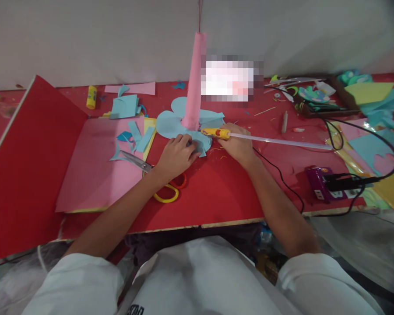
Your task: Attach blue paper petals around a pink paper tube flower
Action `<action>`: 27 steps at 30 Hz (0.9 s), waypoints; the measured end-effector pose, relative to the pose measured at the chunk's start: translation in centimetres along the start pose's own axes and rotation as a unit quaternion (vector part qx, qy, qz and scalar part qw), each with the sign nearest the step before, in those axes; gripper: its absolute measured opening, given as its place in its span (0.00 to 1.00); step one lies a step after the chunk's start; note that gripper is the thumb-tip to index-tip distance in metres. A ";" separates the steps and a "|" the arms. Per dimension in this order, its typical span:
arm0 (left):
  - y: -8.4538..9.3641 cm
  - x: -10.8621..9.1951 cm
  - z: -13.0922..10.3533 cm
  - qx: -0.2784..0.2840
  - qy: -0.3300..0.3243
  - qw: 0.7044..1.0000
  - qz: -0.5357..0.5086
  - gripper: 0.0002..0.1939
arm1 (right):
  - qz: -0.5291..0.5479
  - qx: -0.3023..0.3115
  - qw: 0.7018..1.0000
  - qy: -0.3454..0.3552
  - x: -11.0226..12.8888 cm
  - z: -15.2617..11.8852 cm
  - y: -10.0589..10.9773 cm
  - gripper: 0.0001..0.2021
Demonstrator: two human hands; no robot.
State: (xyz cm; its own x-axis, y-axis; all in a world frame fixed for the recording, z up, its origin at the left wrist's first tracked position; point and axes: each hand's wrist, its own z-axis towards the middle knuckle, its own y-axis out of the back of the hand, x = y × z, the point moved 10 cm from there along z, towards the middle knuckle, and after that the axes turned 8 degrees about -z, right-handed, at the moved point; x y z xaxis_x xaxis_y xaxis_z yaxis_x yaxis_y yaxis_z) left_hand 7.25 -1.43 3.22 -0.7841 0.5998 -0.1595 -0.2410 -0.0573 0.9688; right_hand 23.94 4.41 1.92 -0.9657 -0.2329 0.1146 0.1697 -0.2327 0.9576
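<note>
A yellow hot glue gun (213, 133) is gripped in my right hand (238, 142), with a long clear glue stick (279, 141) running out of its back to the right. Its nozzle is close to the foot of a tall pink paper cone (193, 83). The cone stands upright on a light blue paper flower (169, 124), and a thin cord rises from its top. Bent over the flower's front petals is my left hand (179, 153), fingers curled down on the paper's edge. The fingertips are partly hidden. Scissors (167, 194) with yellow and red handles lie beneath my left forearm.
To the left are pink paper sheets (101, 166), blue scraps, a raised red board (36, 175) and a yellow glue stick tube (91, 97). At right stand a dark tray (344, 98) of scraps and a purple power box (325, 183) with black cables. A bright screen is blurred.
</note>
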 end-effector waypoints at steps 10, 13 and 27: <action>0.0 0.0 0.0 0.000 0.000 1.000 0.005 0.18 | 0.009 -0.014 1.000 0.026 0.2 0.2 -0.2 0.11; 0.0 0.0 0.1 -0.002 -0.002 1.000 0.006 0.17 | 0.010 -0.020 1.000 0.009 0.2 0.1 0.2 0.07; -0.1 0.1 0.0 -0.006 -0.004 1.000 0.005 0.18 | 0.020 -0.039 0.999 0.015 0.0 0.1 0.1 0.02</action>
State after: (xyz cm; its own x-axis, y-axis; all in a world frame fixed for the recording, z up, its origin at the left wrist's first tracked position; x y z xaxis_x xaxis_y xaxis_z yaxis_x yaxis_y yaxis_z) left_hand 7.25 -1.36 3.13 -0.7823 0.6051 -0.1477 -0.2392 -0.0729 0.9682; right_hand 23.92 4.51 2.09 -0.9518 -0.2715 0.1430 0.2238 -0.2953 0.9288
